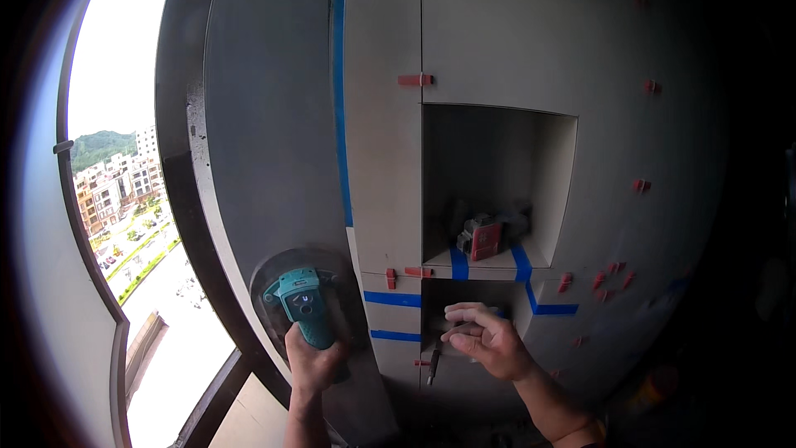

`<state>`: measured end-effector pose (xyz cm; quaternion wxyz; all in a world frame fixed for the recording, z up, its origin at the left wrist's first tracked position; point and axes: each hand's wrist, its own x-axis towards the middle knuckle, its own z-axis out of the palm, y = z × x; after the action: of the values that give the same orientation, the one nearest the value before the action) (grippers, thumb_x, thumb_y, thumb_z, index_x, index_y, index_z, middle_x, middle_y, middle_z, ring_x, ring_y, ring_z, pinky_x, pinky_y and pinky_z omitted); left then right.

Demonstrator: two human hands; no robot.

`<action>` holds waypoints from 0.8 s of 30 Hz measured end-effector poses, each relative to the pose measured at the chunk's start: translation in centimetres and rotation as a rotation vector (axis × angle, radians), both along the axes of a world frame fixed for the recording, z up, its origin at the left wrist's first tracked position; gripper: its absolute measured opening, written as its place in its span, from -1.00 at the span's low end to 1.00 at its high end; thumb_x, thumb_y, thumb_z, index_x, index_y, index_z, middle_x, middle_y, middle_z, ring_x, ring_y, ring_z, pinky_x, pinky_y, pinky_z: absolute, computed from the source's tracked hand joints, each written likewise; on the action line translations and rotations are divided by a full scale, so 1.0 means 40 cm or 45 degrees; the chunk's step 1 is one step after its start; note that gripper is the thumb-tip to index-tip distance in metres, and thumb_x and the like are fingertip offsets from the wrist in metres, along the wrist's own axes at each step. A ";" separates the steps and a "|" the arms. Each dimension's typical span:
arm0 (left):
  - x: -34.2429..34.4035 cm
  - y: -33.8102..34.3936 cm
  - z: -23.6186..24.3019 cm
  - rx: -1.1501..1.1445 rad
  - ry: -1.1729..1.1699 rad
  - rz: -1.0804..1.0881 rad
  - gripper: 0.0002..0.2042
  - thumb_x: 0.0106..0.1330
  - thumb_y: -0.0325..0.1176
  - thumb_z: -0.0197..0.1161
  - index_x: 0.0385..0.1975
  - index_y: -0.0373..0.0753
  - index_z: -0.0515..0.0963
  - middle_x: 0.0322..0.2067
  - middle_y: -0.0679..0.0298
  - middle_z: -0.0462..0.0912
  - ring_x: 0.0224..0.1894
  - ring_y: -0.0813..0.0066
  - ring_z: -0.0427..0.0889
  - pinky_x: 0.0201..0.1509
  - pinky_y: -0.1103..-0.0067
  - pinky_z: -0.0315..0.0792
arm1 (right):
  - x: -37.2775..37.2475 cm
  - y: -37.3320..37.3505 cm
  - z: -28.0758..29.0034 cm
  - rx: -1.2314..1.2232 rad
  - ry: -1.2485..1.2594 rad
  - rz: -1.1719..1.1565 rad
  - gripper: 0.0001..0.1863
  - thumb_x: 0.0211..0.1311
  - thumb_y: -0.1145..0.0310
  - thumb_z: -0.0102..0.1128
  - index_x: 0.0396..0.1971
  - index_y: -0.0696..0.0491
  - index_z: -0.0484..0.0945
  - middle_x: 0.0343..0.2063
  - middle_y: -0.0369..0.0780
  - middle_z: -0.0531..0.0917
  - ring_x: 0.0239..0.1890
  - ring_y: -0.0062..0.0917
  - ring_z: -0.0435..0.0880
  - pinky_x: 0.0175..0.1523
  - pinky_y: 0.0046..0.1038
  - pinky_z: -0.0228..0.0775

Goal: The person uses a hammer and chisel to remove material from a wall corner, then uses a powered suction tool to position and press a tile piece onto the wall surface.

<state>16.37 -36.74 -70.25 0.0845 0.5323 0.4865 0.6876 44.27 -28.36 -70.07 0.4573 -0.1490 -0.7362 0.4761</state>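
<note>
My left hand is wrapped round the handle of a teal tile vibrator. Its round dark base pad lies against the tall dark grey tile panel by the window. My right hand is raised in front of the lower wall niche, fingers stretched out and slightly bent, with nothing seen in them. Just below its fingertips a slim dark stick-like tool shows at the niche's edge; its kind is unclear. In the upper niche sits a red and grey boxy device that looks like a laser level.
Red tile-levelling wedges stick out along the tile joints. Blue tape strips cross the joints and the niche edges. A window frame borders the left side, with buildings outside. Deep shade covers the lower right.
</note>
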 end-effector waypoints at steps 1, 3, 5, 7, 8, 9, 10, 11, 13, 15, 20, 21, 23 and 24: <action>-0.003 0.018 0.015 -0.010 -0.018 -0.031 -0.78 0.00 -0.47 0.30 -0.33 -0.31 0.51 -0.50 0.34 0.56 -0.48 0.56 0.57 -0.36 0.61 0.47 | 0.038 0.046 0.017 -0.026 0.028 -0.129 -0.62 0.28 0.47 0.22 0.05 0.27 0.44 0.14 -0.12 0.42 -0.01 -0.42 0.64 0.11 -0.47 0.50; -0.014 0.060 0.060 -0.021 -0.049 -0.085 -0.76 -0.01 -0.49 0.29 -0.30 -0.34 0.51 -0.46 0.28 0.60 -0.45 0.53 0.58 -0.30 0.58 0.49 | 0.117 0.153 0.063 0.073 -0.009 -0.337 -0.66 0.28 0.49 0.21 0.03 0.25 0.48 0.08 -0.15 0.46 -0.05 -0.46 0.65 0.09 -0.49 0.50; -0.033 0.123 0.092 0.099 0.066 0.033 -0.73 0.00 -0.49 0.28 -0.25 -0.34 0.49 -0.44 0.28 0.60 -0.44 0.52 0.59 -0.29 0.58 0.49 | 0.160 0.236 0.151 0.221 0.020 -0.606 -0.72 0.30 0.48 0.17 -0.01 0.20 0.52 -0.03 -0.18 0.55 -0.10 -0.54 0.66 0.05 -0.54 0.49; -0.052 0.178 0.130 0.129 0.100 0.071 -0.71 0.02 -0.49 0.28 -0.23 -0.34 0.48 -0.43 0.27 0.60 -0.42 0.52 0.59 -0.28 0.57 0.49 | 0.198 0.316 0.261 0.386 0.035 -0.848 -0.67 0.29 0.38 0.21 0.01 0.17 0.52 -0.07 -0.22 0.59 -0.08 -0.55 0.64 0.05 -0.54 0.48; -0.067 0.188 0.157 0.095 0.078 0.071 -0.71 0.02 -0.48 0.28 -0.22 -0.34 0.48 -0.43 0.27 0.60 -0.42 0.52 0.60 -0.26 0.57 0.49 | 0.180 0.346 0.331 0.502 0.014 -0.964 -0.65 0.29 0.34 0.22 0.02 0.16 0.52 -0.03 -0.20 0.57 -0.07 -0.53 0.63 0.07 -0.51 0.47; -0.081 0.206 0.188 0.077 0.055 0.041 -0.71 0.03 -0.48 0.28 -0.21 -0.34 0.48 -0.42 0.27 0.60 -0.41 0.51 0.60 -0.25 0.57 0.49 | 0.188 0.394 0.396 0.646 0.053 -1.018 -0.63 0.29 0.32 0.22 0.04 0.14 0.52 0.00 -0.18 0.55 0.01 -0.51 0.59 0.09 -0.49 0.46; -0.106 0.223 0.203 0.068 0.065 0.108 -0.71 0.05 -0.48 0.26 -0.19 -0.34 0.48 -0.40 0.25 0.61 -0.39 0.51 0.61 -0.23 0.58 0.48 | 0.155 0.441 0.464 0.771 0.067 -1.066 -0.61 0.28 0.27 0.22 0.06 0.11 0.52 0.02 -0.17 0.54 0.05 -0.46 0.57 0.12 -0.46 0.44; -0.126 0.246 0.218 0.101 0.062 0.088 -0.70 0.06 -0.48 0.26 -0.17 -0.35 0.48 -0.40 0.24 0.62 -0.38 0.50 0.61 -0.22 0.57 0.48 | 0.127 0.476 0.536 0.902 0.065 -1.123 -0.58 0.28 0.22 0.22 0.07 0.09 0.52 0.04 -0.15 0.52 0.09 -0.41 0.55 0.15 -0.43 0.42; -0.148 0.312 0.244 0.179 0.032 0.027 -0.67 0.06 -0.48 0.26 -0.13 -0.35 0.48 -0.39 0.22 0.62 -0.37 0.48 0.62 -0.20 0.57 0.49 | 0.102 0.561 0.669 1.220 -0.128 -1.419 -0.48 0.26 0.08 0.20 0.16 -0.01 0.47 0.14 -0.08 0.46 0.20 -0.25 0.45 0.25 -0.32 0.33; -0.163 0.382 0.266 0.210 0.075 0.123 -0.65 0.07 -0.47 0.28 -0.09 -0.35 0.48 -0.39 0.20 0.63 -0.35 0.47 0.63 -0.19 0.55 0.49 | 0.068 0.659 0.754 1.340 -0.197 -1.615 -0.41 0.26 -0.01 0.16 0.24 -0.07 0.41 0.22 -0.05 0.38 0.28 -0.19 0.35 0.34 -0.29 0.18; -0.169 0.510 0.334 0.254 0.071 0.210 -0.60 0.01 -0.38 0.34 -0.14 -0.38 0.48 -0.48 0.22 0.61 -0.55 0.47 0.60 -0.39 0.60 0.49 | -0.029 0.852 0.805 1.720 -0.320 -2.244 -0.28 0.29 -0.22 -0.02 0.38 -0.19 0.23 0.37 -0.09 0.19 0.42 -0.21 0.11 0.47 -0.24 -0.12; -0.170 0.533 0.350 0.227 0.022 0.140 -0.59 0.01 -0.36 0.36 -0.14 -0.39 0.48 -0.48 0.22 0.61 -0.56 0.47 0.60 -0.39 0.58 0.50 | -0.023 0.866 0.810 1.768 -0.321 -2.373 -0.28 0.31 -0.24 -0.08 0.39 -0.20 0.21 0.39 -0.11 0.16 0.44 -0.22 0.08 0.48 -0.22 -0.17; -0.175 0.549 0.385 0.167 0.047 0.156 -0.60 0.00 -0.34 0.35 -0.16 -0.38 0.49 -0.50 0.21 0.62 -0.57 0.47 0.61 -0.40 0.57 0.50 | -0.015 0.914 0.823 1.857 -0.425 -2.567 -0.19 0.28 -0.37 -0.22 0.40 -0.16 0.19 0.40 -0.08 0.14 0.46 -0.21 0.03 0.47 -0.20 -0.14; -0.195 0.569 0.392 0.228 0.116 0.234 -0.62 0.01 -0.33 0.35 -0.19 -0.38 0.51 -0.51 0.21 0.62 -0.56 0.47 0.61 -0.40 0.58 0.49 | 0.003 0.931 0.844 1.918 -0.518 -2.665 -0.08 0.22 -0.49 -0.31 0.39 -0.12 0.19 0.40 -0.03 0.15 0.46 -0.18 0.02 0.44 -0.18 -0.05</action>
<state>8.58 -13.98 -54.57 -0.0489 0.5215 0.4732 0.7083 44.38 8.88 -36.31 0.4606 -0.4257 -0.4117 -0.6612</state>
